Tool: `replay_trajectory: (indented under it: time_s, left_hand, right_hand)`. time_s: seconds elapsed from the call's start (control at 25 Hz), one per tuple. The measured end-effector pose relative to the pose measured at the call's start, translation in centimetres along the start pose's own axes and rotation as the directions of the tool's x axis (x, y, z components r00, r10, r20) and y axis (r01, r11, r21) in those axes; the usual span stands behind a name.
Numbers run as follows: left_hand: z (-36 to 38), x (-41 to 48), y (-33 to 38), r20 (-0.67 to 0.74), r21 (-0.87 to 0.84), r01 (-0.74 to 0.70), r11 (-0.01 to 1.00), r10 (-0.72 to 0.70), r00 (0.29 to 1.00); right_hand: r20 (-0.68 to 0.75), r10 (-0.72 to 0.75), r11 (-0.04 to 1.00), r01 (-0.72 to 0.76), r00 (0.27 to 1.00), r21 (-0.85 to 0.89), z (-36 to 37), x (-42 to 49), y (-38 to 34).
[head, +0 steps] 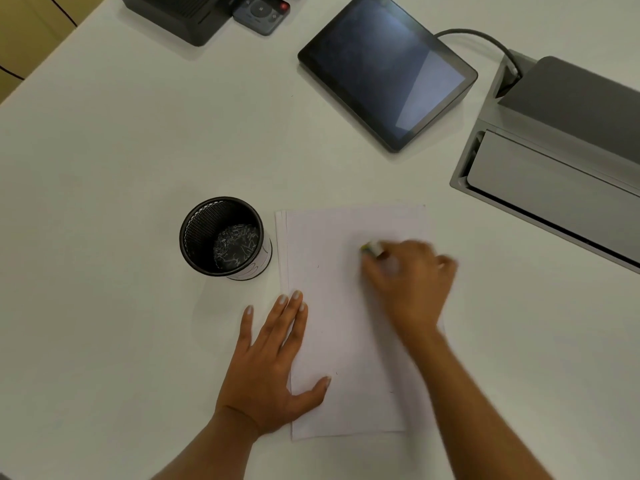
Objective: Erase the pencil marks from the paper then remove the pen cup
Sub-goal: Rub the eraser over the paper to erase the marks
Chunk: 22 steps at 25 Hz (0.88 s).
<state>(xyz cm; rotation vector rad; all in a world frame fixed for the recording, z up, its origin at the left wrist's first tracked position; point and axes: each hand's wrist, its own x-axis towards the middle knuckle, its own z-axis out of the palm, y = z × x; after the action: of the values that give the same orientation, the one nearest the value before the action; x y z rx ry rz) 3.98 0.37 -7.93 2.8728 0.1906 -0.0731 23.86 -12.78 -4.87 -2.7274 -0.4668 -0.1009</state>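
Observation:
A white sheet of paper (pixel 339 306), on top of a few more sheets, lies on the white table (pixel 121 168). My left hand (pixel 273 362) presses flat on its left edge, fingers straight. My right hand (pixel 412 282), blurred by motion, pinches a small white eraser (pixel 372 248) with a yellow end against the upper middle of the sheet. Only a few tiny dark specks show on the paper. A black mesh pen cup (pixel 223 237) stands upright just left of the paper, with small pale bits at its bottom.
A dark tablet (pixel 384 67) with a cable lies at the back. A grey cable box (pixel 554 161) with a raised lid sits at the right. A black device (pixel 180 12) and a remote (pixel 261 12) are at the far edge.

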Motion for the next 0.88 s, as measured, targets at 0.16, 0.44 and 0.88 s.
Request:
replay_trajectory:
  time_s: [0.16, 0.44, 0.88]
  left_hand:
    - [-0.1, -0.1, 0.0, -0.001, 0.005, -0.003, 1.000, 0.003, 1.000]
    - [-0.1, -0.1, 0.0, -0.012, 0.005, 0.002, 1.000, -0.002, 1.000]
    - [0.0, -0.1, 0.0, -0.016, -0.004, -0.002, 1.000, 0.001, 1.000]
  right_hand:
    - [-0.022, 0.098, 0.995, -0.098, 0.995, 0.021, -0.3, 1.8, 1.3]
    - [-0.029, -0.108, 0.994, 0.107, 0.994, -0.016, 0.1, -1.1, 0.3]
    - [0.046, -0.270, 0.963, 0.270, 0.962, 0.002, -1.4, -5.6, 0.0]
